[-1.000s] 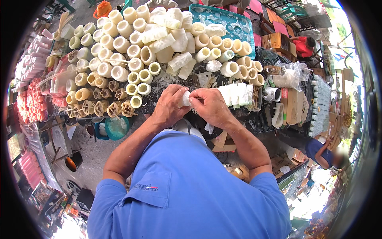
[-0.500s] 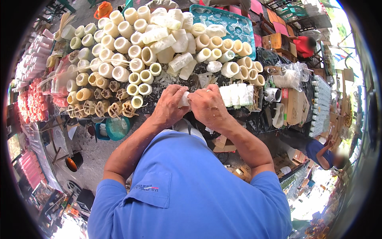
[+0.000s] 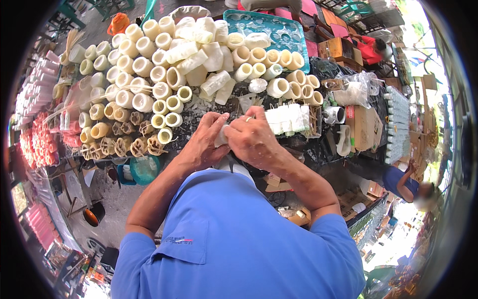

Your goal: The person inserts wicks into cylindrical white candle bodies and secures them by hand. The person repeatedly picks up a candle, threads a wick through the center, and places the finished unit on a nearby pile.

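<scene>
A small white piece that looks like wax [image 3: 221,136] is held between my two hands, close to my body at the table's near edge. My left hand [image 3: 201,139] grips it from the left side. From the right, the curled fingers of my right hand [image 3: 253,135] press on it, and they hide much of its shape. White flecks stick to both hands and forearms. Just right of my right hand stands a row of white wax blocks [image 3: 289,119] with wicks. Beyond my hands lies a pile of pale wax slabs [image 3: 194,62].
Cream hollow wax cylinders [image 3: 142,66] crowd the table's left half, with brown openwork ones [image 3: 123,146] along its edge. A teal tray [image 3: 289,34] lies at the back. Cardboard boxes [image 3: 363,127] stand at right. A person in red [image 3: 368,50] and another in blue [image 3: 401,185] are further off.
The view has shifted, so the table's things sit slightly further left. My hands have come a little lower and nearer my body, and the right fingers have changed their hold on the white piece.
</scene>
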`<state>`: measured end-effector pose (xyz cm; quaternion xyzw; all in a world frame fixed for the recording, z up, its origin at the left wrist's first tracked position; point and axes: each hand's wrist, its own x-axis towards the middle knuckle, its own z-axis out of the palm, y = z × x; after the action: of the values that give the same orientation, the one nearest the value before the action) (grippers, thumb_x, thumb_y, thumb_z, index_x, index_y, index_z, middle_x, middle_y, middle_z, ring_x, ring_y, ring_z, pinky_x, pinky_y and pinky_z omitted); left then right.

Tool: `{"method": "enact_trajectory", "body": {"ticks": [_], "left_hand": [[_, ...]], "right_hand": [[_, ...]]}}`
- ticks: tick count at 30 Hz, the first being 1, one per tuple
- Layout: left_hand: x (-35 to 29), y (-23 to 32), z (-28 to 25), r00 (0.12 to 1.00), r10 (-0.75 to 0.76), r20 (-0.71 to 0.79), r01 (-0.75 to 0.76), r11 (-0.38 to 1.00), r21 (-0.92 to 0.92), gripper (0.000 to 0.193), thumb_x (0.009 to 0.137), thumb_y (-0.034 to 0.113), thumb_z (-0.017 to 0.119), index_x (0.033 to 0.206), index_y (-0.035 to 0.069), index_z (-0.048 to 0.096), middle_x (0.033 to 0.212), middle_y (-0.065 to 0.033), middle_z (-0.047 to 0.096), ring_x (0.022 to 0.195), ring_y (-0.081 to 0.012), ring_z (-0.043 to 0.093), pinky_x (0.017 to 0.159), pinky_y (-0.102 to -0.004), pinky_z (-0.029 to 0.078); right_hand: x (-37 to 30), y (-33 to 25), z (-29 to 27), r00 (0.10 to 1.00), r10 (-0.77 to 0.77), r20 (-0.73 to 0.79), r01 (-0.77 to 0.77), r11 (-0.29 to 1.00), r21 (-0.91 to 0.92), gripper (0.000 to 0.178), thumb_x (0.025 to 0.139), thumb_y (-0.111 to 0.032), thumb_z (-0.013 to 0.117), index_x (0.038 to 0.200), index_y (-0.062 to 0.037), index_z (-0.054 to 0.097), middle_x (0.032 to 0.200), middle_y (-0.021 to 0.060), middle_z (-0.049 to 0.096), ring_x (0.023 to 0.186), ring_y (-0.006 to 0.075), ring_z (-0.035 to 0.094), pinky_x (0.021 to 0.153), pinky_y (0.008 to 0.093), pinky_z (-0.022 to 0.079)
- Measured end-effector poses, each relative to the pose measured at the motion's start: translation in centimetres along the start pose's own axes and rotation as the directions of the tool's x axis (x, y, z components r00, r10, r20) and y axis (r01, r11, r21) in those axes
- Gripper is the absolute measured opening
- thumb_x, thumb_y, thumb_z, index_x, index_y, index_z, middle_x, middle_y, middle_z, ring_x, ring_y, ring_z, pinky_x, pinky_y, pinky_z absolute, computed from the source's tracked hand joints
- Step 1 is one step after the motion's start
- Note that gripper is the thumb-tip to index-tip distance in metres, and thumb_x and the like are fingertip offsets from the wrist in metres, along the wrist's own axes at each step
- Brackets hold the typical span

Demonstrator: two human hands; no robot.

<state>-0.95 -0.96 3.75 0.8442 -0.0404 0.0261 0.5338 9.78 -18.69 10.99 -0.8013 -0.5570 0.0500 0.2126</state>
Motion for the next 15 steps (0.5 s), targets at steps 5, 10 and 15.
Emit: {"method": "enact_trajectory", "body": {"ticks": [5, 10, 15], "left_hand": [[0.0, -0.1, 1.3, 0.979, -0.129, -0.16, 0.118, 0.99, -0.076, 0.075, 0.083, 0.009, 0.088, 0.149, -0.001, 0.053, 0.132, -0.023, 0.065, 0.114, -0.0382, 0.069, 0.098, -0.0429, 0.058], [1.5, -2.3, 2.1, 0.819, -0.546, -0.176, 0.311, 0.68, -0.664, 0.039, 0.098, 0.016, 0.081, 0.129, -0.002, 0.065, 0.113, -0.0123, 0.075, 0.096, -0.0154, 0.072, 0.082, -0.0304, 0.06], [4.3, -6.4, 2.3, 0.687, -0.706, 0.171, 0.097, -0.145, -0.985, 0.033, 0.11, 0.029, 0.065, 0.122, -0.001, 0.062, 0.1, -0.0175, 0.071, 0.087, -0.0361, 0.075, 0.076, -0.0467, 0.066]], "right_hand": [[0.7, 0.3, 0.8, 0.996, 0.056, 0.069, -0.054, 0.998, -0.034, 0.014, 0.092, -0.011, 0.057, 0.092, -0.0045, 0.069, 0.091, 0.0122, 0.07, 0.089, 0.031, 0.071, 0.105, 0.0578, 0.038], [1.0, 2.1, -0.9, 0.94, 0.079, -0.331, -0.179, 0.941, -0.285, 0.032, 0.091, -0.017, 0.075, 0.121, -0.0063, 0.075, 0.129, 0.0137, 0.069, 0.125, 0.032, 0.065, 0.12, 0.0662, 0.027], [0.5, 2.7, -0.6, 0.794, 0.476, -0.378, -0.41, 0.879, 0.245, 0.026, 0.092, -0.017, 0.081, 0.115, -0.0034, 0.077, 0.117, 0.0159, 0.076, 0.117, 0.0349, 0.069, 0.109, 0.0472, 0.047]]}}
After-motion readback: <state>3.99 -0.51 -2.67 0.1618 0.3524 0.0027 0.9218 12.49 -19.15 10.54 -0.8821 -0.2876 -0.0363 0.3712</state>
